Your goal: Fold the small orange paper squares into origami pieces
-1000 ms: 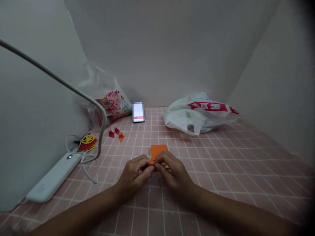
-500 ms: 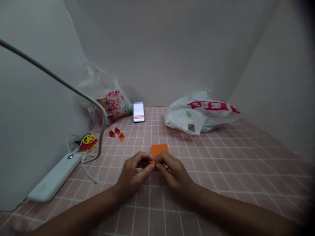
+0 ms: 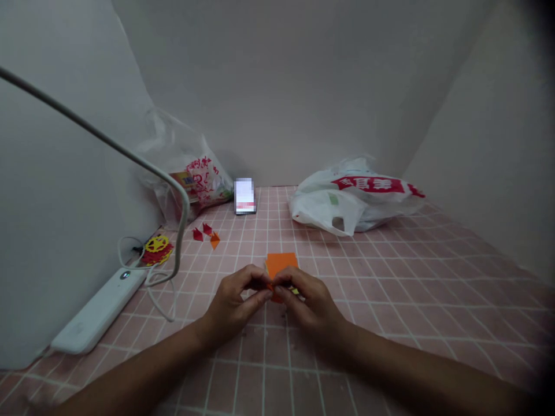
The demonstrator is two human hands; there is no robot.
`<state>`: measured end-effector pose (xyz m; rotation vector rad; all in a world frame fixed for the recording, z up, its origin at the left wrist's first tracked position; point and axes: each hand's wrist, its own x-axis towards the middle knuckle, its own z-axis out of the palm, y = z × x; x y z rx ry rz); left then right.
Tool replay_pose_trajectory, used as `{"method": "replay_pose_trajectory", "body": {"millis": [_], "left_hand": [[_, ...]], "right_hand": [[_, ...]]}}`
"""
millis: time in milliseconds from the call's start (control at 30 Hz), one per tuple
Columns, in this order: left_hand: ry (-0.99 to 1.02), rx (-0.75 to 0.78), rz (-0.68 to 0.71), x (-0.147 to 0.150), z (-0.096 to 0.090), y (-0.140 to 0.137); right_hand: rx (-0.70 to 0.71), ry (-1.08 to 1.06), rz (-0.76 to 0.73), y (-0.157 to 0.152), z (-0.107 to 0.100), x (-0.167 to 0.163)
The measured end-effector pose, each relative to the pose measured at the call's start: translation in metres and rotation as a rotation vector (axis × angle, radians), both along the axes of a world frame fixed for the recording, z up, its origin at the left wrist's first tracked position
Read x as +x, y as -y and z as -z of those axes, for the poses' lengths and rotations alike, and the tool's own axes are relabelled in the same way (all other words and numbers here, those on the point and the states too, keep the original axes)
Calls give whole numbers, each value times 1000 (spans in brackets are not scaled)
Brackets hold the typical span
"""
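My left hand [image 3: 236, 300] and my right hand [image 3: 307, 300] meet fingertip to fingertip low in the middle of the head view. Between their pinched fingers is a small piece of folded orange paper [image 3: 270, 286], mostly covered by the fingertips. Just beyond the hands lies a stack of square paper [image 3: 281, 262] with an orange sheet on top and yellow edges showing. Farther left on the cloth are small folded paper pieces: two red ones [image 3: 198, 234] and an orange one [image 3: 214, 240].
A white power bank [image 3: 97, 315] with a cable [image 3: 173, 190] lies at left, beside yellow and red cut-out shapes [image 3: 156, 248]. At the back stand a filled clear plastic bag [image 3: 203, 182], a lit phone [image 3: 245, 196] and a white plastic bag [image 3: 359, 199]. Pink checked cloth [image 3: 390, 277] covers the table.
The fingertips have shifted slightly around the folded orange paper, and less of it shows between them. The other things stay in place, with only a slight shift of the view.
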<state>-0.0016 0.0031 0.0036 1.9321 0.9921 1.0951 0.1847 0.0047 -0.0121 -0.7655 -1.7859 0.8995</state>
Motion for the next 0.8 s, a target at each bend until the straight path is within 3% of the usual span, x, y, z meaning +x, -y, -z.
{"method": "replay_pose_trajectory", "body": {"millis": [367, 567, 667, 800], "left_hand": [[182, -321, -11, 2, 5, -6], [216, -419, 17, 3, 8, -8], [163, -399, 16, 3, 8, -7], [85, -363, 42, 2, 5, -6]], "right_hand": [[-363, -93, -100, -8, -5, -2], [-251, -7, -14, -9, -1, -3], [-187, 32, 17, -8, 1, -2], [-214, 47, -4, -7, 1, 0]]}}
